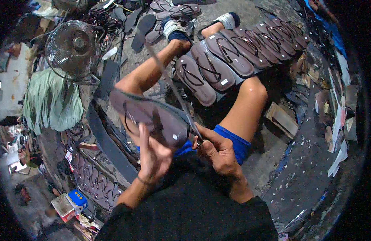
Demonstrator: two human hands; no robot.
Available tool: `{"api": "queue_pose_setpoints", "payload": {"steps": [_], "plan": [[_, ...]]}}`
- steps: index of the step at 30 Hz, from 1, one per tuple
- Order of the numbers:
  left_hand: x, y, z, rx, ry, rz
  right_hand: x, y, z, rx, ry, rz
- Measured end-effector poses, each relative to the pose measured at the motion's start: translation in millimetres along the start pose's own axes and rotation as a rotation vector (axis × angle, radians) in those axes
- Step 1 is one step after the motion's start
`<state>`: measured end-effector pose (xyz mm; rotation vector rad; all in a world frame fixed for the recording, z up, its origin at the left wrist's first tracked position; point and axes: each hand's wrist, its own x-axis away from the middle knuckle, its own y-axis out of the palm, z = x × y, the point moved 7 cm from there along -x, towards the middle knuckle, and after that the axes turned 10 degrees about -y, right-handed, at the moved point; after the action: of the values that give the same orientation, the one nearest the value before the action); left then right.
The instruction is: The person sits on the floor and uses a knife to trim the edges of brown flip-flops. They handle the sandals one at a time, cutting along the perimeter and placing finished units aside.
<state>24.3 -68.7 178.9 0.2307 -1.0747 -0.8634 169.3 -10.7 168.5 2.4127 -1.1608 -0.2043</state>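
Observation:
A brown thong sandal (171, 118) with a dark strap lies tilted over my left thigh, a small white sticker on its end near my right hand. My left hand (155, 154) is in front of the sandal, slightly blurred, one finger stretched up and the others apart and half bent; no firm grip shows. My right hand (221, 152) is closed, thumb against fingers, on a long thin grey strip (173, 86). The strip runs up and left past the sandal's edge, blurred toward its far end. Its exact kind cannot be made out.
Several similar sandals (237, 52) overlap in a row beyond my right knee. More sandals (95, 178) lie at lower left. A fan (75, 48) and green cloth (52, 100) stand left. Dark sheet offcuts (109, 136) lie beside my left leg; a cardboard box (282, 120) sits right.

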Motion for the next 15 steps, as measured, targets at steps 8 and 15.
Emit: {"api": "queue_pose_setpoints", "payload": {"steps": [8, 15], "plan": [[-54, 1, -6, 0.163, 0.043, 0.019, 54, -33, -1, 0.727, -0.128, 0.405], [-48, -24, -18, -0.009, 0.021, 0.145, 99, -36, -15, 0.951, -0.149, 0.384]]}}
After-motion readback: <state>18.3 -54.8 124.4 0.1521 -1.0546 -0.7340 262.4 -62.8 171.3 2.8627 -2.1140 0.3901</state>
